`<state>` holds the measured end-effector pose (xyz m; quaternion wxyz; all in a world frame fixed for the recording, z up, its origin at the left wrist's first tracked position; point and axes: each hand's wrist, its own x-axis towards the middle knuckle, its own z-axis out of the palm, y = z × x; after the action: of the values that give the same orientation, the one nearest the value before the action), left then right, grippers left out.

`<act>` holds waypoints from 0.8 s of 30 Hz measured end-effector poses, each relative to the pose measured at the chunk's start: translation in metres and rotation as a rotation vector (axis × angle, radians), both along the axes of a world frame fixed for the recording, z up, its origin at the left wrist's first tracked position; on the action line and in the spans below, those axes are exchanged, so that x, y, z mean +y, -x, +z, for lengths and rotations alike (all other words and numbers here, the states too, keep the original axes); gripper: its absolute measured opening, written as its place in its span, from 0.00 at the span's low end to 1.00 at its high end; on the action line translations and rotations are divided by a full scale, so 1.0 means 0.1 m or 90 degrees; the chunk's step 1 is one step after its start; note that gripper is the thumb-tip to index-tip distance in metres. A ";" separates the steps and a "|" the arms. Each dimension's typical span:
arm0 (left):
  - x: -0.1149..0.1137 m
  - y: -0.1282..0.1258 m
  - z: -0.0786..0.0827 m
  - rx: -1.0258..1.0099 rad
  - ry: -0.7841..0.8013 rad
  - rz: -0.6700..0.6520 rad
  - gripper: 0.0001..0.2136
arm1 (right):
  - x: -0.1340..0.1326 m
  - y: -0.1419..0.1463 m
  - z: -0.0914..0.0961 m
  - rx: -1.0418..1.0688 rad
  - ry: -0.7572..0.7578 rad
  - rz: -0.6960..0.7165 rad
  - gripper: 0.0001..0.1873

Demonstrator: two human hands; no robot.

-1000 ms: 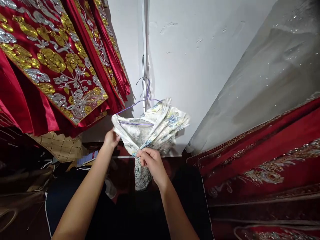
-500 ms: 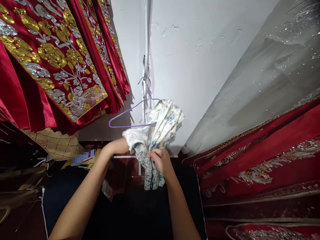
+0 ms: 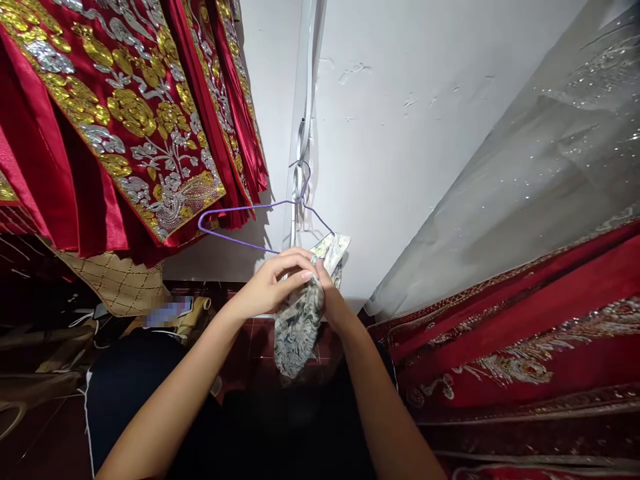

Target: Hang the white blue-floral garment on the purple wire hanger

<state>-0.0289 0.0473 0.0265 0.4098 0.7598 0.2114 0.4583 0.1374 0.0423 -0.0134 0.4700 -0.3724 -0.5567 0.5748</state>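
Observation:
A floral garment [image 3: 299,330], pale with grey-blue print and gathered fabric, hangs from the right side of a purple hanger [image 3: 240,208]. The hanger's hook sits on a white ring on the upright pole. My left hand [image 3: 283,277] reaches over the garment from the left, thumb and fingers closed on the cloth near its middle. My right hand [image 3: 331,293] grips the same garment from the right, close against the left; its fingers are mostly hidden behind cloth. The left arm of the hanger is bare, and the garment's lower end dangles between my forearms.
Red pleated skirts [image 3: 165,127] with gold and silver embroidery hang at upper left. On the right hang a sparkling white gown [image 3: 500,173] and red beaded garments [image 3: 500,320]. A white pole [image 3: 306,73] stands before the white wall [image 3: 400,153]. Low at left lies a blurred phone-like object [image 3: 167,312].
My left hand has come out of the garment's opening and now pinches cloth beside my right hand. The garment is bunched closer together, and the hanger has tilted, its right side lower.

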 end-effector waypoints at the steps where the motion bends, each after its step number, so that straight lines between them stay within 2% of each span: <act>1: 0.00 0.00 -0.02 0.008 -0.016 0.011 0.09 | 0.01 -0.02 0.06 0.010 0.041 0.065 0.35; 4: 0.06 0.02 -0.16 0.002 -0.036 0.067 0.10 | 0.01 -0.12 0.14 -0.056 0.145 0.244 0.34; 6: 0.13 0.05 -0.32 0.015 0.019 0.067 0.13 | 0.00 -0.17 0.12 -0.151 0.145 0.317 0.28; 7: 0.16 0.06 -0.41 0.036 0.065 0.057 0.16 | 0.00 -0.19 0.10 -0.187 0.127 0.318 0.25; 9: 0.20 0.08 -0.56 0.107 0.154 0.036 0.21 | 0.03 -0.24 0.08 -0.246 0.071 0.243 0.19; 11: 0.22 0.09 -0.67 0.201 0.186 0.027 0.25 | 0.08 -0.31 0.12 -0.307 -0.027 0.086 0.11; 13: 0.23 0.12 -0.70 0.304 0.171 0.019 0.25 | 0.17 -0.38 0.19 -0.335 -0.164 -0.082 0.06; 15: 0.25 0.17 -0.68 0.389 0.156 0.033 0.24 | 0.31 -0.40 0.26 -0.295 -0.275 -0.215 0.11; 16: 0.26 0.20 -0.66 0.419 0.153 0.045 0.24 | 0.40 -0.39 0.27 -0.271 -0.301 -0.246 0.15; 18: 0.28 0.26 -0.63 0.459 0.150 0.063 0.25 | 0.63 -0.29 0.20 -0.286 -0.283 -0.232 0.19; 21: 0.29 0.33 -0.62 0.484 0.146 0.069 0.24 | 1.00 -0.07 -0.06 -0.437 -0.166 -0.146 0.22; 24: 0.30 0.44 -0.66 0.490 0.143 0.086 0.21 | 1.22 0.01 -0.36 -0.501 -0.147 -0.168 0.19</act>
<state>-0.0731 0.0771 -0.0399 0.3504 0.8105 0.4477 0.1406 0.1359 0.1647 -0.0489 0.3299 -0.5762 -0.7018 0.2581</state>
